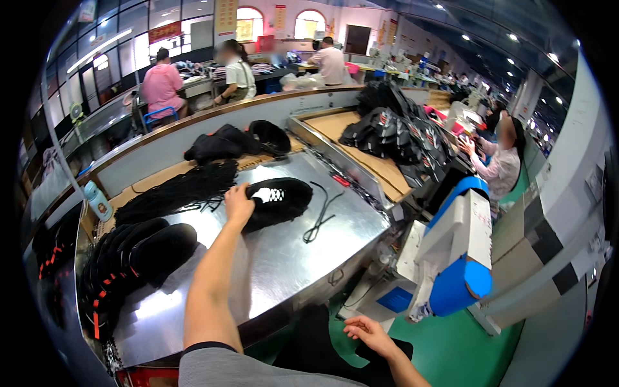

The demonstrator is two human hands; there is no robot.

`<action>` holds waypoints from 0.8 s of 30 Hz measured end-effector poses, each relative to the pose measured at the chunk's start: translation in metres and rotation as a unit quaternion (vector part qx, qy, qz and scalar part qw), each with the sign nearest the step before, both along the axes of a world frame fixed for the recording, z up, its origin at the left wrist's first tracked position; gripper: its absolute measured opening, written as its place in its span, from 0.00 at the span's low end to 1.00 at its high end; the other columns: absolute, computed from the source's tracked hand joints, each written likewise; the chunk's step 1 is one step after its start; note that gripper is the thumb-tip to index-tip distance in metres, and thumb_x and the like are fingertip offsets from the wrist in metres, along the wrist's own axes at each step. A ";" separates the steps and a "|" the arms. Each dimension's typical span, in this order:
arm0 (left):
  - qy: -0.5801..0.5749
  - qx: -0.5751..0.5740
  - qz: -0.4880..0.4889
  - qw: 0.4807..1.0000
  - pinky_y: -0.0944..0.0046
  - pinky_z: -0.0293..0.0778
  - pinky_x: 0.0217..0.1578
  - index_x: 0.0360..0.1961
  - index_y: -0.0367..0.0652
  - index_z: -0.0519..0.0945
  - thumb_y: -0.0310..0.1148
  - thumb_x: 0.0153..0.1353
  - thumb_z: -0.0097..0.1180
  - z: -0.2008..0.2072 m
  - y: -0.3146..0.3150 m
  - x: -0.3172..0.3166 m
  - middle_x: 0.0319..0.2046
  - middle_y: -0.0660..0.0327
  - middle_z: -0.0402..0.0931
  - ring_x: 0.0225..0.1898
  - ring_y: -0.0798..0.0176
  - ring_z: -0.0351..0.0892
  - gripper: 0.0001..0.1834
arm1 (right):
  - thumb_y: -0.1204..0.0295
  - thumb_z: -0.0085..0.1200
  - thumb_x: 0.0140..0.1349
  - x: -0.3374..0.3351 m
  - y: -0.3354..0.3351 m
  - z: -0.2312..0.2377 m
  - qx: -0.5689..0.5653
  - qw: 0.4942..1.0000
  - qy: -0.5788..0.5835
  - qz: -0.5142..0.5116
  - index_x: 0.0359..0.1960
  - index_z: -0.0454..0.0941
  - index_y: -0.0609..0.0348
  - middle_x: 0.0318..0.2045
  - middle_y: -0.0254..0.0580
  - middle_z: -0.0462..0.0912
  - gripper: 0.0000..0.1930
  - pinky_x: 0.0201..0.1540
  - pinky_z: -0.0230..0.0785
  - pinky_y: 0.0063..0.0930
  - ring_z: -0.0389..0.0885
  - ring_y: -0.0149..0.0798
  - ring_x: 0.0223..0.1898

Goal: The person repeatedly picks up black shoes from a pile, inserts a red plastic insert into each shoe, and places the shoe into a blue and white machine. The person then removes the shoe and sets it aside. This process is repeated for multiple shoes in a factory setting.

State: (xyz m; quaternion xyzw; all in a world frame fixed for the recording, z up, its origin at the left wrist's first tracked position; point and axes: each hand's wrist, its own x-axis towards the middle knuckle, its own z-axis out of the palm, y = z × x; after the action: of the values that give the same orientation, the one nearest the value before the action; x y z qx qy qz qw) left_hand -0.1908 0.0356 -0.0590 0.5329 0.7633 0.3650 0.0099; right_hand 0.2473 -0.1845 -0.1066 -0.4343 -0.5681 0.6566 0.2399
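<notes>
On the metal table lies a black shoe upper [293, 198] with white criss-cross lacing in its opening. My left hand [238, 205] grips its near left edge, fingers closed on the black material. Low over my lap, away from the table, my right hand [367, 332] has loosely bent fingers, slightly apart, with nothing visible in them. A black lace [316, 227] lies looped on the metal, right of the upper. Left of the upper spreads a heap of black laces [174, 193].
Stacked black uppers [138, 258] with orange tabs line the table's left side. More dark uppers [393, 132] fill a tray beyond. A light-blue bottle [98, 201] stands at the left edge. A blue-and-white machine [458, 251] rises at right. Other people work farther off.
</notes>
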 end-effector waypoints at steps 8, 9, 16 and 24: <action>0.052 0.297 -0.138 0.944 0.47 0.48 0.63 0.54 0.41 0.72 0.16 0.45 0.41 0.033 -0.171 0.176 0.56 0.50 0.64 0.62 0.46 0.55 0.30 | 0.56 0.39 0.70 -0.018 0.023 0.035 -0.064 0.912 0.391 -0.109 0.60 0.61 0.60 0.52 0.51 0.73 0.24 0.56 0.67 0.39 0.72 0.47 0.55; 0.127 0.296 -0.150 0.935 0.44 0.46 0.63 0.53 0.44 0.74 0.18 0.47 0.44 0.035 -0.201 0.198 0.56 0.51 0.64 0.62 0.47 0.55 0.28 | 0.55 0.39 0.70 -0.020 0.030 0.045 -0.128 0.873 0.458 -0.112 0.57 0.64 0.58 0.51 0.49 0.74 0.23 0.55 0.68 0.41 0.73 0.47 0.54; 0.242 0.182 -0.436 0.847 0.51 0.56 0.52 0.42 0.52 0.82 0.25 0.48 0.53 -0.038 -0.296 0.264 0.50 0.59 0.74 0.57 0.59 0.68 0.18 | 0.63 0.51 0.64 0.027 0.004 0.016 -0.172 0.832 0.408 -0.335 0.45 0.70 0.56 0.36 0.34 0.79 0.13 0.37 0.72 0.27 0.77 0.30 0.39; 0.084 0.122 -0.597 0.788 0.56 0.70 0.43 0.41 0.40 0.77 0.19 0.46 0.55 -0.069 -0.272 0.303 0.38 0.53 0.76 0.42 0.51 0.76 0.17 | 0.79 0.57 0.50 -0.026 -0.030 -0.208 0.135 0.961 0.024 -0.241 0.35 0.77 0.62 0.30 0.38 0.79 0.09 0.35 0.71 0.27 0.77 0.31 0.32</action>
State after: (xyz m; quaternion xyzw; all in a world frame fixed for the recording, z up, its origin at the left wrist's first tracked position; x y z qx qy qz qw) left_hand 0.1123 -0.2361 -0.1284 0.9080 0.2397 0.3298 0.0966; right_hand 0.2215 -0.2143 -0.3146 -0.5055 -0.5245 0.5067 0.4611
